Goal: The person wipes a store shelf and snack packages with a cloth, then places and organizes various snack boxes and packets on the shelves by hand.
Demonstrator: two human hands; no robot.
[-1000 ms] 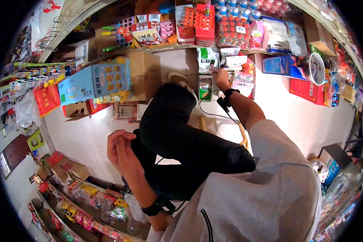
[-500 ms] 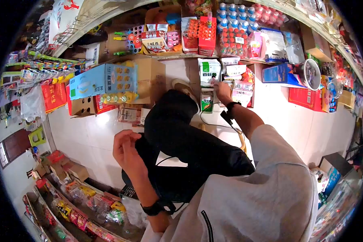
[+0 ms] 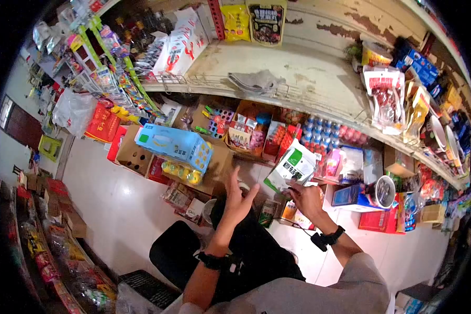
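Pouch (image 3: 292, 168): in the right hand (image 3: 310, 203), out ahead of the lap and raised over the near edge of the floor goods. Lying forward and a little to the left of that hand, with printed face turned toward the camera. Long axis slanted rather than upright, running from lower left to upper right in the view, with the lower edge close to the fingers and the green-marked end pointing away toward the bottles (image 3: 319, 137). Nearer by far to the right hand, and in contact with it; well apart from the left hand (image 3: 238, 205), over on the left and slightly nearer the body. Pinched low, near the lower right corner, between thumb and fingertips of the right hand, with most of the front uncovered. Impossible to tell how many fingers press from behind. On the left, fingers loosely spread, thumb standing well out toward the pouch, with nothing visible in the grasp and no contact to be seen. Below the pouch, near the right hand, a green packet (image 3: 268, 213); farther left, past the left hand, a blue carton (image 3: 167, 144).
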